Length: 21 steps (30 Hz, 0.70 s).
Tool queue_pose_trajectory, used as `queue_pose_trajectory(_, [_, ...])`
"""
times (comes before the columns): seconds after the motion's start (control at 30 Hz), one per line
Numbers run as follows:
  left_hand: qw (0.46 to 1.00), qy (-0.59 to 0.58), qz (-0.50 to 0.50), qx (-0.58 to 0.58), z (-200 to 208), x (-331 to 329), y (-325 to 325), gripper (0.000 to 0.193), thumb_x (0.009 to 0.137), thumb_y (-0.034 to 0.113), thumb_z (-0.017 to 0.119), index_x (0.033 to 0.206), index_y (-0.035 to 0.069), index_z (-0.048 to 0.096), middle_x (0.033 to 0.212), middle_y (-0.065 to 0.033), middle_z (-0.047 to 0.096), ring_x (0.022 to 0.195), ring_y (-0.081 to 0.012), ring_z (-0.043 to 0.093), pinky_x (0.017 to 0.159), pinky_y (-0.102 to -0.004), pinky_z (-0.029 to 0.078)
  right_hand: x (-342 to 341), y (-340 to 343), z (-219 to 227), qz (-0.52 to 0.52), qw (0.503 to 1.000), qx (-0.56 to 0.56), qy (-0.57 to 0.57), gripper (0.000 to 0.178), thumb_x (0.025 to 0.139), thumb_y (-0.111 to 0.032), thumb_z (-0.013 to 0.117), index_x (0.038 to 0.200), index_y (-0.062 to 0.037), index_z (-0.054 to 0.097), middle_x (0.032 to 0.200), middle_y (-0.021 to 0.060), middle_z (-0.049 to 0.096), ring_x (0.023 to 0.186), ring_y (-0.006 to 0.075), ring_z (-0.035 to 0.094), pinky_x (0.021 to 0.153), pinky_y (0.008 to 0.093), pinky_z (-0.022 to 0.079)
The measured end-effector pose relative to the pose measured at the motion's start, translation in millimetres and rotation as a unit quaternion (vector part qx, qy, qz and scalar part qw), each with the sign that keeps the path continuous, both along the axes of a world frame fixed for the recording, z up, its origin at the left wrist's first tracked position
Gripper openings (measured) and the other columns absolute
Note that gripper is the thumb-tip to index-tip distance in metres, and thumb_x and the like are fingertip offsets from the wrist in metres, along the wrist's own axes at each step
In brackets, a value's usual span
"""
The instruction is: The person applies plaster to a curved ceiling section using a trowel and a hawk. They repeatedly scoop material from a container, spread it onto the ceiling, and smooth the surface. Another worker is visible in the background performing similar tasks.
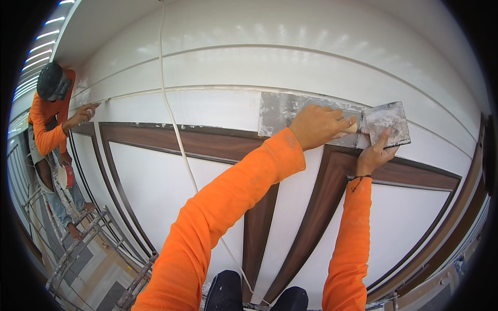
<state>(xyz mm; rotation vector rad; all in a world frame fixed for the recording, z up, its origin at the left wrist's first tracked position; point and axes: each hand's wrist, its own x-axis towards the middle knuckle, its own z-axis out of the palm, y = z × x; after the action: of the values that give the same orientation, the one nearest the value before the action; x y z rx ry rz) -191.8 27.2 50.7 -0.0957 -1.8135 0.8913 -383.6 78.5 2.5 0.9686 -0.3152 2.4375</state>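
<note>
My left hand (319, 127) is closed around the pale wooden handle of a plastering trowel (277, 111). Its long grey rectangular blade, smeared with white filler, lies along the white wall just above the dark brown trim. To its right, my right hand (374, 154) grips a square plate (389, 124) from below, the thumb across its face. White and grey filler coats that plate, and its left edge meets or overlaps the trowel's right end; whether they touch I cannot tell. Some of the fingers behind the plate are hidden.
A white cable (174, 111) hangs down the wall left of my arms. Brown wood-look trim (207, 145) frames white panels. At far left a co-worker (49, 114) in orange holds a tool to the wall, on metal scaffolding (78, 243). My knees (225, 290) show below.
</note>
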Motion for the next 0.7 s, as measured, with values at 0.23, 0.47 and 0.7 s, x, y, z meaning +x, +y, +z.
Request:
queue_pose_trajectory(0.23, [1.0,-0.015,-0.007,-0.003,2.1,2.2,-0.5,0.04,0.08,0.038,0.071,0.115,0.022,0.058,0.079,0.0044,0.062,0.067,-0.0158,0.066,0.054,-0.0306,0.05,0.9,0.5,1.5,-0.004,1.0,0.004,-0.005,0.045,0.099,-0.019,0.058,0.131,0.009,0.044,0.127,0.0175,0.055,0.109,0.0207,0.056,0.09,0.0321,0.05])
queue_pose_trajectory(0.47, [1.0,-0.001,-0.012,-0.009,-1.3,-1.1,-1.4,0.038,0.08,0.037,0.071,0.113,0.021,0.059,0.079,0.0044,0.062,0.068,-0.0153,0.066,0.053,-0.0305,0.05,4.5,3.7,1.5,0.007,1.0,0.008,-0.004,0.044,0.099,-0.019,0.058,0.13,0.0088,0.044,0.127,0.0174,0.055,0.109,0.0205,0.057,0.089,0.032,0.051])
queue_pose_trajectory(0.7, [1.0,-0.009,-0.012,0.003,-0.4,-0.1,-1.8,0.037,0.081,0.038,0.07,0.112,0.022,0.06,0.078,0.004,0.062,0.065,-0.016,0.065,0.052,-0.0303,0.049,3.4,2.3,0.4,-0.016,1.0,0.006,-0.002,0.043,0.1,-0.02,0.058,0.129,0.0086,0.045,0.125,0.0169,0.056,0.108,0.02,0.057,0.088,0.0319,0.052])
